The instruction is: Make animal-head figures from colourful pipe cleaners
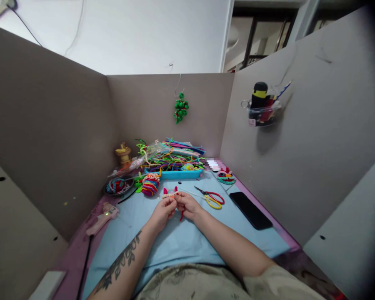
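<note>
My left hand and my right hand meet over the light blue mat, fingers pinched together on a small pipe-cleaner craft in pink, red and white. A red strand hangs down from it between the hands. Red and yellow scissors lie just right of my right hand. A striped multicoloured wound piece stands just beyond my left hand.
A blue tray heaped with coloured pipe cleaners sits at the back. A black phone lies at the right, a pink glue gun at the left, a dark bowl of bits beyond it. Grey partition walls enclose the desk.
</note>
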`<state>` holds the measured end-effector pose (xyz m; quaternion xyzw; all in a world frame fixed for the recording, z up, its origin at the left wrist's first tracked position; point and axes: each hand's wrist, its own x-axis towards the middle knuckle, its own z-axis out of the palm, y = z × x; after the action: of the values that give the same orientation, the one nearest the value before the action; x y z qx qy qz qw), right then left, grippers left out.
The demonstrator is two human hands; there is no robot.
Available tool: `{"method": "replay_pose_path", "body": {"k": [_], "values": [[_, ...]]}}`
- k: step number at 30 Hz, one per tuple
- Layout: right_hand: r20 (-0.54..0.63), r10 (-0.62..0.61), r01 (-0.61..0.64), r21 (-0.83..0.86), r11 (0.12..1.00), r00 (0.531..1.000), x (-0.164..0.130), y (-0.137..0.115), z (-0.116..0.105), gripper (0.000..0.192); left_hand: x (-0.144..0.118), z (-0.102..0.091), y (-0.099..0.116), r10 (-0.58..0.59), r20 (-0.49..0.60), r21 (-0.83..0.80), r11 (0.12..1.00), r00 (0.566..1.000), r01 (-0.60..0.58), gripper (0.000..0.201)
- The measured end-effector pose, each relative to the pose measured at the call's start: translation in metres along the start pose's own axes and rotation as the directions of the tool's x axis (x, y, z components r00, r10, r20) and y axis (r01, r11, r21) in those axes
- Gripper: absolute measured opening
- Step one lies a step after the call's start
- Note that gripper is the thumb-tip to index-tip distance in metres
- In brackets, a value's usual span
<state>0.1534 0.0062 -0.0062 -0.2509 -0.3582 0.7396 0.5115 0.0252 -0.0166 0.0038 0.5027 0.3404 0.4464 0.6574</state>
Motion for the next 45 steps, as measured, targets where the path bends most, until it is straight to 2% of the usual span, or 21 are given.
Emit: {"method": "replay_pose_path", "body": {"k": [5,10,17,23,34,38,42,45], "values": [[-0.038,-0.045,0.044,-0.029,0.999,0.998,0.000,0.000,0.001,0.034,0.002,0.001,-0.004,0.044,-0.009,0.100,0.994,0.999,-0.043,0.029],[-0.057,-0.075,0.073,-0.044,0.996,0.996,0.002,0.003,0.001,0.036,0.003,0.001,-0.006,0.064,-0.033,0.123,0.991,0.997,-0.060,0.026],[-0.033,-0.083,0.079,-0.096,0.992,0.996,0.002,0.006,0.001,0.034,0.002,0.001,-0.001,0.020,-0.064,-0.014,1.000,0.998,-0.021,0.023],[-0.013,-0.034,0.034,-0.027,0.999,0.999,0.001,0.000,0.001,0.031,0.001,-0.002,0.005,-0.004,-0.079,-0.117,0.993,0.997,-0.005,0.022],[0.079,0.051,-0.047,-0.051,0.998,0.996,-0.004,-0.004,0.001,0.026,-0.002,-0.004,0.006,-0.095,0.065,-0.194,0.975,0.993,0.105,0.026],[0.088,0.045,-0.040,-0.062,0.997,0.995,-0.004,-0.004,0.002,0.026,-0.001,-0.003,0.006,-0.084,0.052,-0.160,0.983,0.995,0.091,0.024],[-0.024,-0.074,0.071,-0.105,0.992,0.997,-0.002,-0.002,0.003,0.026,0.001,-0.001,0.005,0.068,-0.086,0.007,0.998,0.994,-0.067,0.023],[-0.072,-0.165,0.149,-0.190,0.970,0.984,-0.002,-0.003,0.002,0.025,0.000,0.001,0.004,0.133,-0.109,0.133,0.984,0.985,-0.118,0.024]]}}
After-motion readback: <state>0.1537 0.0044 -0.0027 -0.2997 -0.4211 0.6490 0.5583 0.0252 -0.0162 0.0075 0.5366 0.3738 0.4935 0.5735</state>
